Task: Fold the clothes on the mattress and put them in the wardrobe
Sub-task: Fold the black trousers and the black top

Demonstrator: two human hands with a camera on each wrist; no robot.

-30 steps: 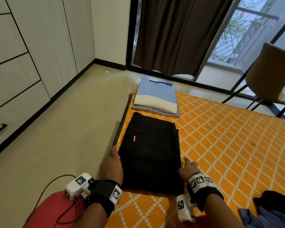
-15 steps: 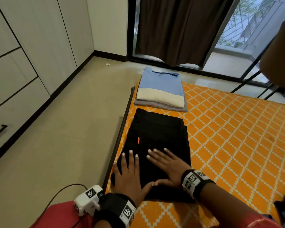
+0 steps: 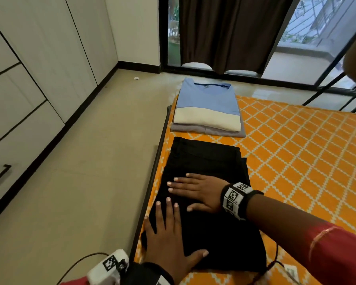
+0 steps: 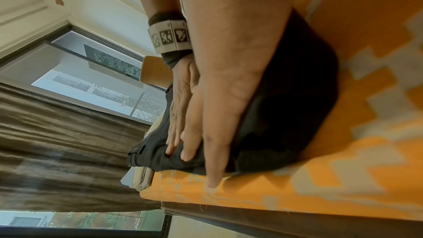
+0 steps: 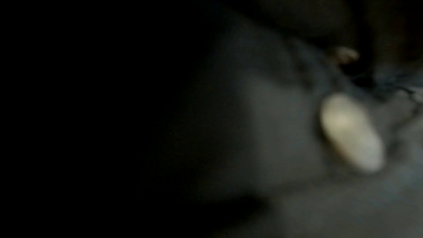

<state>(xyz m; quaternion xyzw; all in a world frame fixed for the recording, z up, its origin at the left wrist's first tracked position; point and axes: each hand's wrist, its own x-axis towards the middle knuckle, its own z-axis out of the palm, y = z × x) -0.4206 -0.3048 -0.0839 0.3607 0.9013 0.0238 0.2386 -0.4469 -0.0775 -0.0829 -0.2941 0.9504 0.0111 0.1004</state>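
both hands (image 3: 169,239) now pressing flat on black trousers (image 3: 206,161)

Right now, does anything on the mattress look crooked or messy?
Nothing stands out. The black trousers lie folded flat under the left hand and right hand; the shirt stack beyond sits square.

A home bedroom: wardrobe (image 3: 29,83), mattress (image 3: 296,161), curtained window (image 3: 230,31)

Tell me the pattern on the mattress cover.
Orange with a white diamond lattice, clearest in the head view: mattress cover.
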